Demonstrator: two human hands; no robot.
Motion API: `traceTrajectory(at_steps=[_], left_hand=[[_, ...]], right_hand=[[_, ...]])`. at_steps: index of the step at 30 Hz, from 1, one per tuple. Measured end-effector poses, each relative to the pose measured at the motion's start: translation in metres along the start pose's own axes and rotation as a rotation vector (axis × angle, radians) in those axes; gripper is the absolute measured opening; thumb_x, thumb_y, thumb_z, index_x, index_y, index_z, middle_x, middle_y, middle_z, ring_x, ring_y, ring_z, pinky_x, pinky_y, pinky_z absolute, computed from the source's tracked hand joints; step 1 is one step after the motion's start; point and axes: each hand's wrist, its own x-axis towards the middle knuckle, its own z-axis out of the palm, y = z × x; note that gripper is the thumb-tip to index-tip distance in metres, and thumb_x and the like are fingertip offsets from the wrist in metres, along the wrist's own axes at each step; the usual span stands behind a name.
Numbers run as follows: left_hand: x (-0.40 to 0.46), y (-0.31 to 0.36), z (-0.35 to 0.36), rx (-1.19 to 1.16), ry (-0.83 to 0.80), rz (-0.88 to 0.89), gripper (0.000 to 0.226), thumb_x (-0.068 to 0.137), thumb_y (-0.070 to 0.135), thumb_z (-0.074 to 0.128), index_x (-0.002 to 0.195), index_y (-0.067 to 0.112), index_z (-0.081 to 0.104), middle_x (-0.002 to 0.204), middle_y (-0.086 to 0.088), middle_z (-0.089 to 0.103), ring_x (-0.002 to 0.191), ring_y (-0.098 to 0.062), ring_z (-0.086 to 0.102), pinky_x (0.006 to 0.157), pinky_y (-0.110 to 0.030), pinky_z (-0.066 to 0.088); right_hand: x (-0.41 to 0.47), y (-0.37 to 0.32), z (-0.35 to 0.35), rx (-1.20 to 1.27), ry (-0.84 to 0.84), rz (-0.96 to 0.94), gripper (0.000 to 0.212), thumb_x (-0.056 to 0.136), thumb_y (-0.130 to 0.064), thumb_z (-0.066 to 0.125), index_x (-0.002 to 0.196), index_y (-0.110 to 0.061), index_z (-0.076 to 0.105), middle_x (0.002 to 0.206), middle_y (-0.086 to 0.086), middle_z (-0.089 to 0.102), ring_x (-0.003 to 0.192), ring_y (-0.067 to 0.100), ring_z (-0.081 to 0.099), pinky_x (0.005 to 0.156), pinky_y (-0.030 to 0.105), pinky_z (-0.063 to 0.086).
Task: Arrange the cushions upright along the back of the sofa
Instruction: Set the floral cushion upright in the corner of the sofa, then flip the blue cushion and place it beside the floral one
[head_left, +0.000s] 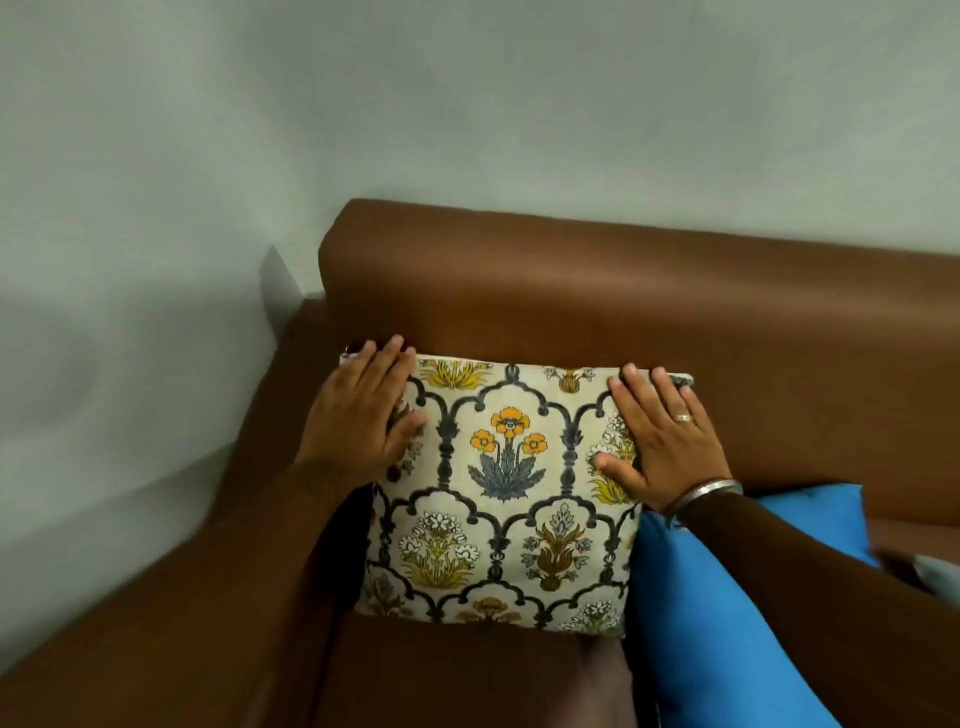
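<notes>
A cream cushion with a floral pattern (506, 499) stands upright against the backrest of the brown sofa (571, 291), in its left corner. My left hand (358, 415) lies flat on the cushion's upper left corner, fingers spread. On the upper right corner rests my right hand (660, 441), also flat, with a ring and a bangle. Neither hand grips the cushion; both press on its face. A blue cushion (717, 597) lies to the right of it, partly under my right forearm.
The sofa's left armrest (171, 597) runs along the lower left. A pale wall (467, 104) stands behind the sofa. A small grey object (940, 574) shows at the right edge, cut off. Bare seat (467, 680) shows in front of the patterned cushion.
</notes>
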Motion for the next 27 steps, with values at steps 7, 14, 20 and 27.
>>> traceTrajectory(at_steps=[7, 14, 20, 27], left_hand=[[-0.021, 0.095, -0.036, -0.202, 0.101, -0.029, 0.067, 0.097, 0.045, 0.043, 0.15, 0.007, 0.034, 0.156, -0.023, 0.037, 0.145, -0.038, 0.033, 0.118, -0.053, 0.027], [-0.118, 0.31, 0.067, -0.712, -0.595, -0.342, 0.061, 0.098, 0.053, 0.039, 0.151, 0.024, 0.032, 0.149, -0.007, 0.05, 0.134, -0.029, 0.049, 0.105, -0.039, 0.039], [-0.124, 0.413, 0.114, -1.342, -0.39, -0.952, 0.067, 0.1, 0.045, 0.038, 0.159, 0.027, 0.01, 0.165, -0.003, 0.023, 0.149, -0.028, 0.028, 0.112, -0.034, 0.03], [-0.102, 0.416, 0.009, -1.52, -0.382, -1.072, 0.089, 0.064, 0.095, 0.043, 0.124, 0.034, 0.067, 0.119, -0.009, 0.074, 0.103, -0.027, 0.072, 0.08, -0.038, 0.058]], right_hand=[[-0.063, 0.008, -0.029, 0.369, -0.016, 0.364, 0.071, 0.092, -0.056, 0.035, 0.152, -0.019, 0.024, 0.16, 0.018, 0.022, 0.146, 0.04, 0.021, 0.114, 0.054, 0.023], [-0.217, 0.148, 0.055, 0.678, -0.236, 1.009, 0.086, 0.085, -0.041, 0.065, 0.15, -0.003, 0.024, 0.149, 0.032, 0.036, 0.135, 0.046, 0.039, 0.11, 0.052, 0.033], [-0.242, 0.221, 0.102, 1.276, -0.372, 1.053, 0.047, 0.088, -0.039, 0.064, 0.122, -0.008, 0.06, 0.122, 0.01, 0.062, 0.109, 0.02, 0.059, 0.091, 0.029, 0.042], [-0.286, 0.332, 0.019, 1.798, -0.758, 0.842, 0.075, 0.076, -0.073, 0.05, 0.123, -0.018, 0.066, 0.105, 0.007, 0.072, 0.092, 0.026, 0.069, 0.08, 0.034, 0.053]])
